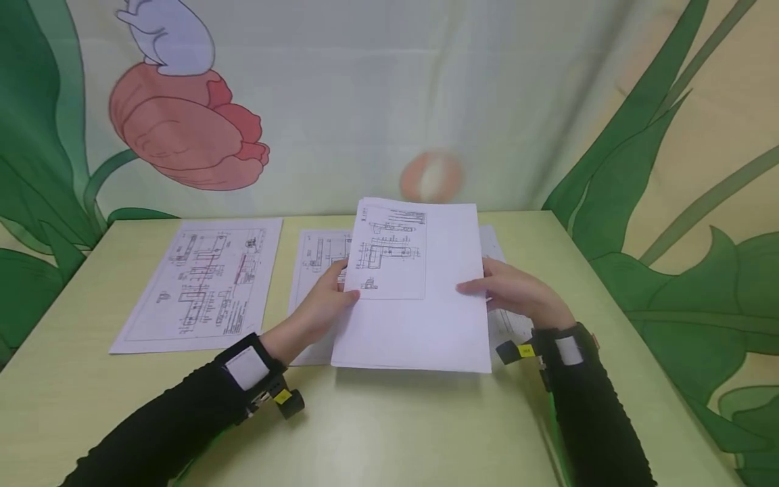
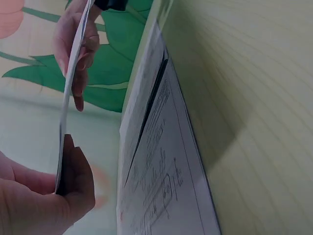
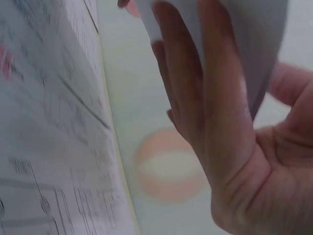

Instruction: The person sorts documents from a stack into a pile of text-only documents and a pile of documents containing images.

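Observation:
A small stack of paper sheets (image 1: pixel 420 331) is held up over the table, its top sheet bearing a technical drawing in the upper left part. My left hand (image 1: pixel 322 304) pinches the left edge, thumb on top and fingers beneath. On the opposite edge my right hand (image 1: pixel 517 291) grips the stack, its thumb lying over the white surface. Seen edge-on in the left wrist view, the stack (image 2: pixel 73 63) stands clear of the papers below. Long fingers (image 3: pixel 222 98) of the right hand spread under the sheets in the right wrist view.
On the table (image 1: pixel 426 433), a printed drawing sheet (image 1: pixel 213 284) with red marks lies at the left. Another drawing sheet (image 1: pixel 310 270) shows partly behind the stack, and more paper (image 1: pixel 511 328) lies at its right. A curtain (image 1: pixel 341 101) with painted plants hangs behind the table.

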{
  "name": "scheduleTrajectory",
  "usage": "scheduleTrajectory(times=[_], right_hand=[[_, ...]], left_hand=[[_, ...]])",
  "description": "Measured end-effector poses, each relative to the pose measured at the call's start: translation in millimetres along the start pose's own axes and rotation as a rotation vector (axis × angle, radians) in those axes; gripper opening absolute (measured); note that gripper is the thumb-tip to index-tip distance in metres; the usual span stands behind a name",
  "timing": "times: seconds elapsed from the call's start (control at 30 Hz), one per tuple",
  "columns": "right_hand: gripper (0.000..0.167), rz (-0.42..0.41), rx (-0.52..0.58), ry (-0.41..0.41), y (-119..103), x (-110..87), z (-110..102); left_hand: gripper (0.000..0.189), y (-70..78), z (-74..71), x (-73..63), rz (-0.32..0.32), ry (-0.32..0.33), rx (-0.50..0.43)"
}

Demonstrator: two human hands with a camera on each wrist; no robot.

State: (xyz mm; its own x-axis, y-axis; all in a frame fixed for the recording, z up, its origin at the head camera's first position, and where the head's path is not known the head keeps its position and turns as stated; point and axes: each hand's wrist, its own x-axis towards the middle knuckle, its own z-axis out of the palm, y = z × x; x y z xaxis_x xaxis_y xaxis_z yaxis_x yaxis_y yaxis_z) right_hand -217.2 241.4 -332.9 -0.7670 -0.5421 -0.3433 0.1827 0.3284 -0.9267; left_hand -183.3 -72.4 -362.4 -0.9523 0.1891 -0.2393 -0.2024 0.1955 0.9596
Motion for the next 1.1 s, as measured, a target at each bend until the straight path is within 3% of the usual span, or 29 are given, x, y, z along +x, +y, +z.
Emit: scheduleTrajectory(times=[0.23, 0.37, 0.57, 0.77, 1.1], right_hand=[[0.086, 0.105, -0.156, 0.144, 11, -20.8, -19], [0.087, 0.156, -0.275, 0.224, 21, -29.4, -25], [0.085, 0.191, -0.350, 0.277, 36, -36.8, -40], [0.077, 0.207, -0.423, 0.306, 44, -42.8, -50], [0.068, 0.228, -0.446, 0.363, 54, -37.2, -55]], left_hand=[[0.078, 6.0, 19.2, 18.5, -0.023, 0.061, 0.034], [0.077, 5.7, 33.6, 26.0, -0.007, 0.023, 0.128], [0.069, 12.7, 56.1, 33.1, 0.064, -0.061, 0.289], [0.064, 19.7, 76.5, 38.6, 0.047, -0.162, 0.388], [0.065, 19.1, 91.3, 47.6, 0.035, -0.188, 0.548]])
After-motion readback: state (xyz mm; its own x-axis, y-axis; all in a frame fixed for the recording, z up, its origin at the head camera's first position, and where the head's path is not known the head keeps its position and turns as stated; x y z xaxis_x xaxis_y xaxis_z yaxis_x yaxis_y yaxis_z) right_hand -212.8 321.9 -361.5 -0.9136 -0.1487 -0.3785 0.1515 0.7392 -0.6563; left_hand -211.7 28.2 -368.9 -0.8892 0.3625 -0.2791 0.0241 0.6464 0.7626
